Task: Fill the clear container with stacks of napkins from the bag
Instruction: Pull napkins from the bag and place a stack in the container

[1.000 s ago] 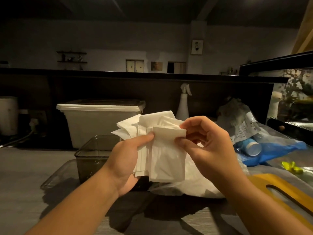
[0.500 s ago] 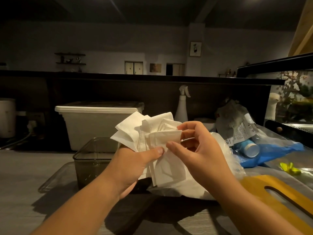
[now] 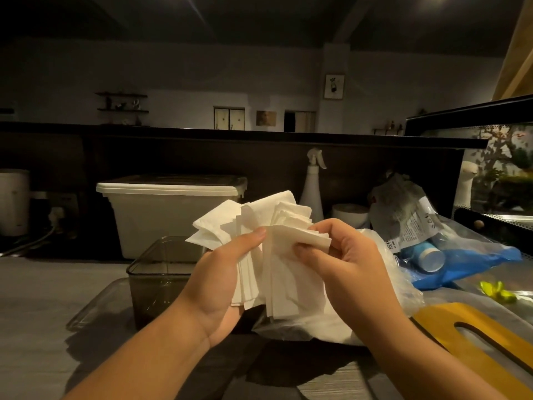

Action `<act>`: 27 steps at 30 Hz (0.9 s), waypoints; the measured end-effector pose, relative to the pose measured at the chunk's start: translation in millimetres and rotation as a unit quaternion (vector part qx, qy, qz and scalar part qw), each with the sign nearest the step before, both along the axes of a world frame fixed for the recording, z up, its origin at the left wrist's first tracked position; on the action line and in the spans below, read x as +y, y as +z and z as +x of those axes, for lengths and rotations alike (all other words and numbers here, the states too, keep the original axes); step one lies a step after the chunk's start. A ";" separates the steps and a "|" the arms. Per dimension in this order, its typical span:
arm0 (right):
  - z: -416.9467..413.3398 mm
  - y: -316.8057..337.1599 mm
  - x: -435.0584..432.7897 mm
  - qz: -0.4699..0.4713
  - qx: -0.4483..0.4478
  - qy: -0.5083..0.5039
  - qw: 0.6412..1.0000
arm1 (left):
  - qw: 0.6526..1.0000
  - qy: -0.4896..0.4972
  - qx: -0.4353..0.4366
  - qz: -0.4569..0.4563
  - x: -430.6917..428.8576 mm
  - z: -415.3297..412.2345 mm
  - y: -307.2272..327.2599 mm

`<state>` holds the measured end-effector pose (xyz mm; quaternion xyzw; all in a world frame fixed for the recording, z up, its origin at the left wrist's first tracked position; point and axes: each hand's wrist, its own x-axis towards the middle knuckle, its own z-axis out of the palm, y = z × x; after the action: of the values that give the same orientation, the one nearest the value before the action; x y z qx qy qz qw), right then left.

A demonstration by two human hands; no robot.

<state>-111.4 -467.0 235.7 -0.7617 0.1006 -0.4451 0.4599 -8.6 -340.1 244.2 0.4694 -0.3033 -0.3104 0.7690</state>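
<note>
A dim kitchen counter under a dark back wall: I hold a fanned, uneven bunch of white napkins above it. My left hand grips the bunch from the left, thumb pressed across the front. My right hand pinches the top corner of the nearer sheets between thumb and fingers.

The clear container sits open-topped on the counter at nine o'clock from my left hand, just beside it. In this light I can make out no napkins inside. The plastic bag lies at six o'clock under the bunch, partly hidden by my right wrist. At twelve o'clock stand a lidded white bin and a spray bottle. A blue pack lies at three o'clock and a yellow board at four.

The step in hand, as I judge it, is squaring this bunch into a stack before it goes in. To do it well I should loosen my left grip a little, nudge the stray corners into line with my right fingers, and tap the lower edges level. Thin paper creases and slips, so the pressure should be light and even. Any sheet left sticking out could catch on the container's rim.
</note>
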 end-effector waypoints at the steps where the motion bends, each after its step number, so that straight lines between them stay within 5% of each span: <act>1: -0.2 0.6 0.2 0.018 -0.002 0.012 1.000 | 1.000 0.007 0.004 -0.001 0.1 -0.2 0.6; 16: -2.0 6.8 -5.9 0.244 -0.039 0.057 0.967 | 1.000 0.013 -0.007 0.006 0.8 -5.6 -1.4; 23: 0.4 1.3 0.3 0.205 -0.036 0.053 0.977 | 0.999 0.037 -0.034 0.020 -2.8 -10.6 -4.7; 27: 1.4 -0.3 0.1 0.096 -0.008 0.005 0.995 | 0.998 0.048 -0.038 0.034 -0.9 -5.0 -2.7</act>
<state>-110.1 -466.9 235.4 -0.7112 0.1354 -0.4369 0.5337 -13.6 -341.0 241.5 0.5207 -0.2984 -0.2653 0.7546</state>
